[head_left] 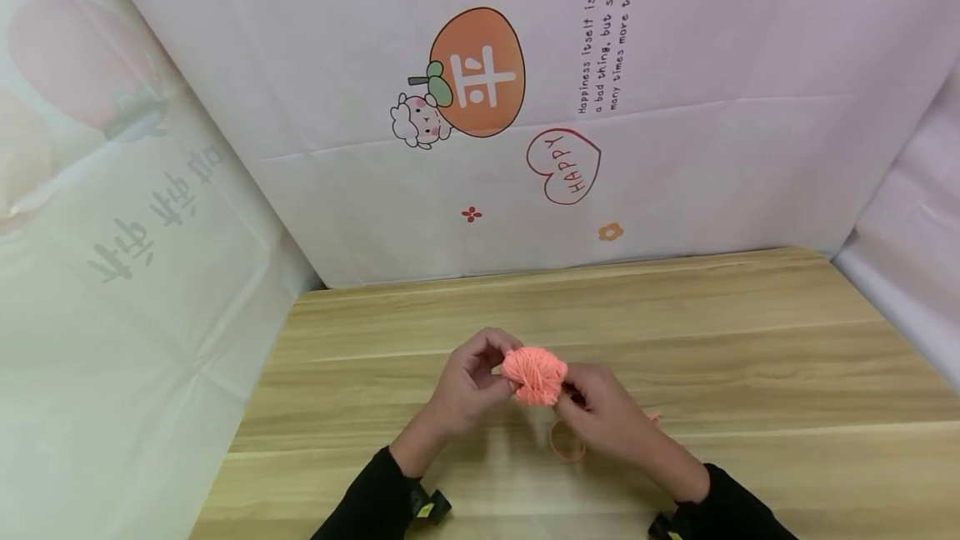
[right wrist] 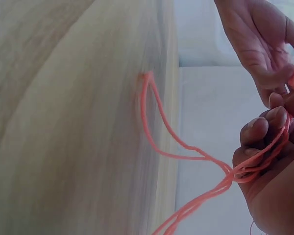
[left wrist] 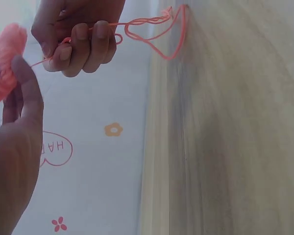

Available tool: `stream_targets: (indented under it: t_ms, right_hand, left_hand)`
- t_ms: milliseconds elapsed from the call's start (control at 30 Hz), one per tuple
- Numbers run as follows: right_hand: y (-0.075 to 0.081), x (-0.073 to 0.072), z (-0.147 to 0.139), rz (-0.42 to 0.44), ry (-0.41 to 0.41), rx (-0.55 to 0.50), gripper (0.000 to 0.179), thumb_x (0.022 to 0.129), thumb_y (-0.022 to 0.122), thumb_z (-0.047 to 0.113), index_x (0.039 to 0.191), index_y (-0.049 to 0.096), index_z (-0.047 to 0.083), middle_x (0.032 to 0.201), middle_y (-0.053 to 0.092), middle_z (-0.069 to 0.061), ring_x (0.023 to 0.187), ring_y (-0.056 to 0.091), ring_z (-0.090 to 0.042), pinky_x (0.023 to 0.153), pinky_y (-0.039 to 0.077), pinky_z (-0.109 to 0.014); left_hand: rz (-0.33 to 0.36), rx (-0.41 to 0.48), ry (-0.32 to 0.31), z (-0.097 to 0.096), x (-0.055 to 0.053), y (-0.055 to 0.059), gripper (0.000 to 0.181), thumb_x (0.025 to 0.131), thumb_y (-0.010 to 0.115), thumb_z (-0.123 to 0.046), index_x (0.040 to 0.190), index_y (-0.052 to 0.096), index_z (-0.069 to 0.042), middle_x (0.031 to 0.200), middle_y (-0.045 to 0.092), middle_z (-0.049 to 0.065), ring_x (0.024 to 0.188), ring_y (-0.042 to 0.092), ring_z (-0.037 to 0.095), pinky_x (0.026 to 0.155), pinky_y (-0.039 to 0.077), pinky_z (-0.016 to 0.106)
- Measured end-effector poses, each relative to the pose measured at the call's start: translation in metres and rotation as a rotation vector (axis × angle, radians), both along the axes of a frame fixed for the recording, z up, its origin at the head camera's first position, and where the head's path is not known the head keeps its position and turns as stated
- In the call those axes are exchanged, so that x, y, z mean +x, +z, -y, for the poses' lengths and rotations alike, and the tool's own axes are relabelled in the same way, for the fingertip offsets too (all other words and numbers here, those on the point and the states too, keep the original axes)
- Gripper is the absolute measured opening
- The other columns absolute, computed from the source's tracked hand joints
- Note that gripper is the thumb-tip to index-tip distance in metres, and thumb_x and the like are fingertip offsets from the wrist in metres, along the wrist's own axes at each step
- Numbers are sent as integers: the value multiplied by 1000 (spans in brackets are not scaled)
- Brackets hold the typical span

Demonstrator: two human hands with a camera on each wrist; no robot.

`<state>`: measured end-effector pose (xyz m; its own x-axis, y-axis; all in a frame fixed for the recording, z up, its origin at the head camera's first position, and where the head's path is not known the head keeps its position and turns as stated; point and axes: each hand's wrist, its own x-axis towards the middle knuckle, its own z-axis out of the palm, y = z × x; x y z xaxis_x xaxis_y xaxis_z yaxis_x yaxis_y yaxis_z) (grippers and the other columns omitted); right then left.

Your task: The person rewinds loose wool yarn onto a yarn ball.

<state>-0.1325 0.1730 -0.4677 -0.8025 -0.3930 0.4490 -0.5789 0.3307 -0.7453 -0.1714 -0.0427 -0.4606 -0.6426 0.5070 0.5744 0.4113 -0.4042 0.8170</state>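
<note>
A small wound ball of coral-pink yarn point(head_left: 534, 375) is held up over the table between the two hands. My left hand point(head_left: 468, 382) pinches its left side between thumb and fingers. On the other side, my right hand point(head_left: 607, 407) grips loose yarn strands point(right wrist: 198, 198), its fingers curled round them. One thin strand runs from the ball to the right fist in the left wrist view. Below that fist hangs a loop of yarn point(left wrist: 183, 29), reaching down to the tabletop. Part of the right fingers is hidden behind the ball in the head view.
The wood-grain table point(head_left: 360, 332) lies beneath both hands. Behind it rises a white printed cloth point(head_left: 675, 173) with cartoon and heart drawings. More pale cloth point(head_left: 187, 290) hangs along the left side, and white cloth point(head_left: 915, 215) along the right.
</note>
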Motion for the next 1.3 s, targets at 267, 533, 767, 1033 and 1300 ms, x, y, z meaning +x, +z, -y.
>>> stream_targets:
  t_ms: [267,533,767,1033,1300]
  right_hand:
    - [0,1,2,-45,16,11,31,95,53,1,80,53,28,64,46,13,51,38,0,43,35,-17]
    - [-3,0,3,-72,8,15,33,94,56,0,81,55,30,64,47,15,51,38,1,43,34,-16]
    - [-4,0,2,-73,-12,23,30,95,55,2,80,54,28,64,46,15,51,39,0,42,34,-17]
    - [-1,1,2,-42,-28,66,26,94,56,5,81,58,27,64,48,13,49,39,-3,43,34,-17]
    - [1,2,2,-55,-24,54,25,92,54,1,79,56,22,62,46,14,49,37,-1,41,33,-18]
  left_hand:
    - [110,-51,223,-1,-4,-3,22,88,63,8,107,53,1,111,54,17,98,55,28,72,57,32]
    - [213,-159,338,-2,-4,-2,25,86,61,12,106,55,-2,106,55,14,92,54,28,65,57,30]
    - [180,-257,346,-3,6,15,24,84,60,11,105,55,0,103,55,12,92,54,27,67,56,30]
    - [82,-426,336,-4,11,18,26,78,60,11,101,56,0,97,57,13,86,54,25,62,52,33]
    - [43,-539,252,-4,14,19,27,76,61,11,100,58,-4,94,59,11,83,56,26,60,49,27]
